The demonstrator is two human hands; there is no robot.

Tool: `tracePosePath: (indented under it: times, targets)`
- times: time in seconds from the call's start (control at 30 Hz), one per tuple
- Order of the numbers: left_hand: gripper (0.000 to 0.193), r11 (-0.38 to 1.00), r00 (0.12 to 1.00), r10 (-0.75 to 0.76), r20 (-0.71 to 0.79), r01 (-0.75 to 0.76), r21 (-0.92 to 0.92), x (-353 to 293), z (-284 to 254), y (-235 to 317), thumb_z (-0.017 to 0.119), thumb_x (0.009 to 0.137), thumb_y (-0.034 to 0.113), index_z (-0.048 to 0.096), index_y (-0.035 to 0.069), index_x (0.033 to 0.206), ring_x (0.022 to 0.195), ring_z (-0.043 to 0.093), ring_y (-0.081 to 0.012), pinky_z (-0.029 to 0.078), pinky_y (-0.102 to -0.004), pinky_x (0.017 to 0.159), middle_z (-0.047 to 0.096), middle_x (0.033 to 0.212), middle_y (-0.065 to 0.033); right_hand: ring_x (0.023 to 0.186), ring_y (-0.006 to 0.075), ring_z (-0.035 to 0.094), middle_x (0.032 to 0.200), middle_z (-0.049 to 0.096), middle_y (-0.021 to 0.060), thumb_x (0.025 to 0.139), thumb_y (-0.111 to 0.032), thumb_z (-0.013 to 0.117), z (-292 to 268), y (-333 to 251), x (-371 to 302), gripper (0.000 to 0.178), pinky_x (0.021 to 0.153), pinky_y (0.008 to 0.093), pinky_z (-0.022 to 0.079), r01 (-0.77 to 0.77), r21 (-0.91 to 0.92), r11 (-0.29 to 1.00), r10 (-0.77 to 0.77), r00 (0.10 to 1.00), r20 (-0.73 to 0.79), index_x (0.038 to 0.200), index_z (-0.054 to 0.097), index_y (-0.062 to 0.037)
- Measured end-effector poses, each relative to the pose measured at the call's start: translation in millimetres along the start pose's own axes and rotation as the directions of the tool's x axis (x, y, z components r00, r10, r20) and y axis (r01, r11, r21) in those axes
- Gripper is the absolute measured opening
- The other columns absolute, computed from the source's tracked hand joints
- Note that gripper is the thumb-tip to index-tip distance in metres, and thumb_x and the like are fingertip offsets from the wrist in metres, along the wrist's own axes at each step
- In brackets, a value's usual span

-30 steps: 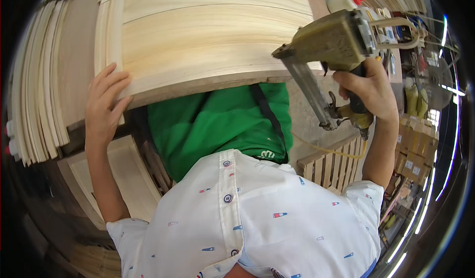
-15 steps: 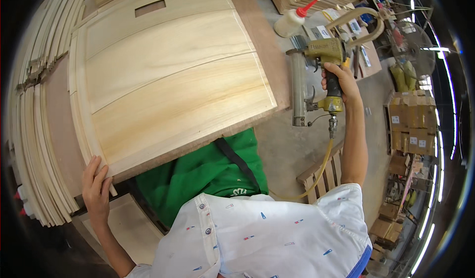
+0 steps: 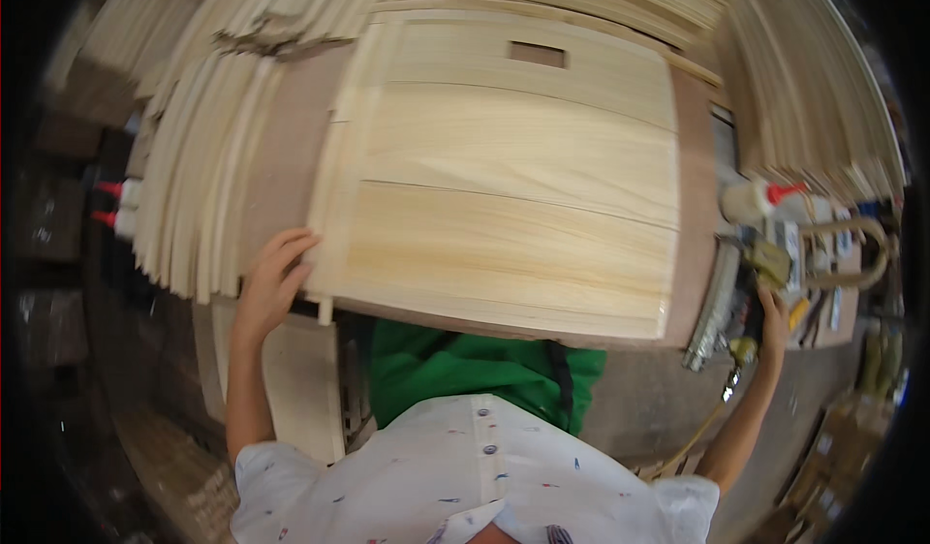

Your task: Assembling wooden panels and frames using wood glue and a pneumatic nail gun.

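A large pale wooden panel made of joined planks with a small rectangular cut-out lies flat on the brown table, covering most of it; a bare strip of table shows along the panel's right edge and another along its left. The left hand rests on the panel's near left corner, fingers spread apart and laid flat against the edge strip, gripping nothing closed. The right hand is at the table's right edge, fingers wrapped around the handle of an olive-coloured pneumatic nail gun, whose long magazine hangs down beside the panel's near right corner, just clear of it. A yellowish air hose trails from the gun toward the floor.

Left of the panel, a stack of thin pale wooden slats crowds close, leaving little room there. More slats pile up at the right. A white glue bottle with a red tip lies just beyond the gun.
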State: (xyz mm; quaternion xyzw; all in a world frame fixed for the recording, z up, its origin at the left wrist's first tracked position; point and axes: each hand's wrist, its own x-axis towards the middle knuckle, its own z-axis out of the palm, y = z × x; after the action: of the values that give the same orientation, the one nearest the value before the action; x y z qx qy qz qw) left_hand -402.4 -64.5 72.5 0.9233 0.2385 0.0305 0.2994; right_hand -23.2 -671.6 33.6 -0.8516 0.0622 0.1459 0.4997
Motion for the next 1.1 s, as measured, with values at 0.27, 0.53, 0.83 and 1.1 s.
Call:
tracePosePath:
  times: [0.27, 0.53, 0.83, 1.1]
  targets:
    - [0.024, 0.997, 0.955, -0.073, -0.288, 0.07, -0.021, 38.1, 6.6, -28.7, 0.057, 0.089, 0.01, 0.064, -0.001, 0.109, 0.083, 0.061, -0.0262, 0.047, -0.0323, 0.074, 0.065, 0.096, -0.0132, 0.09, 0.0323, 0.059, 0.099, 0.065, 0.0235, 0.092, -0.036, 0.059, 0.5, 12.1, -1.9, 0.051, 0.083, 0.0388, 0.045, 0.125, -0.592, 0.797, -0.252, 0.958, -0.137, 0.11, 0.06, 0.0114]
    - [0.023, 0.987, 0.856, 0.145, -0.497, -0.089, 0.134, 187.1, 2.0, -60.0, 0.06, 0.088, 0.017, 0.066, 0.0, 0.103, 0.085, 0.064, -0.0337, 0.049, -0.0402, 0.078, 0.066, 0.091, -0.0177, 0.106, 0.0415, 0.057, 0.112, 0.06, 0.0314, 0.096, -0.036, 0.053, 12.4, 15.2, -7.2, 0.055, 0.092, 0.0411, 0.042, 0.142, -0.641, 0.754, -0.283, 0.951, -0.123, 0.122, 0.051, 0.0128]
    - [0.018, 0.807, 0.661, 0.368, -0.654, 0.123, 0.578, 340.6, -53.0, -88.8, 0.067, 0.079, 0.013, 0.069, 0.007, 0.095, 0.097, 0.059, -0.0326, 0.048, -0.0437, 0.083, 0.063, 0.101, -0.0126, 0.119, 0.0398, 0.053, 0.125, 0.055, 0.0322, 0.096, -0.032, 0.055, 12.4, 19.4, -13.0, 0.059, 0.102, 0.0393, 0.038, 0.069, -0.648, 0.758, -0.24, 0.954, -0.179, 0.13, 0.046, 0.0146]
    - [0.02, 0.663, 0.756, 0.23, -0.613, 0.339, 0.667, 375.9, -91.0, -94.5, 0.065, 0.082, 0.016, 0.068, 0.004, 0.098, 0.103, 0.056, -0.0323, 0.046, -0.0438, 0.087, 0.062, 0.104, -0.0132, 0.124, 0.0383, 0.049, 0.131, 0.052, 0.0306, 0.096, -0.035, 0.055, 9.5, 23.7, -15.1, 0.064, 0.105, 0.0385, 0.035, 0.034, -0.628, 0.777, -0.198, 0.961, -0.192, 0.135, 0.041, 0.0139]
